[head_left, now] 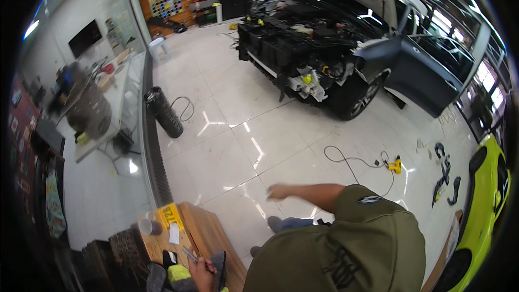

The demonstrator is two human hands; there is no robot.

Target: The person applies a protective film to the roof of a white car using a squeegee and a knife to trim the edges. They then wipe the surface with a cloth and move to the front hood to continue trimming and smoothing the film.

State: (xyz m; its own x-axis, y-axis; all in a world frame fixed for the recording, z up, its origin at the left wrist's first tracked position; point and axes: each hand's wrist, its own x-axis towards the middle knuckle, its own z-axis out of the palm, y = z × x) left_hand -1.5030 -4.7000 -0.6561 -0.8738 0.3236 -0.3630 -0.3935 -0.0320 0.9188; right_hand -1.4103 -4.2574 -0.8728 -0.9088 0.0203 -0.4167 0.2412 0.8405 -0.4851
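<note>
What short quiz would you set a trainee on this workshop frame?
1. True or false: the dark car has its front bumper fitted.
2. What lies at the end of the black cable on the tiled floor? A) a yellow tool B) a red bucket C) a blue jack
3. What does the left hand hold over the wooden bench?
Key: 1 false, the front is stripped and its parts are exposed. 2 A. 3 a thin pen-like tool.
</note>
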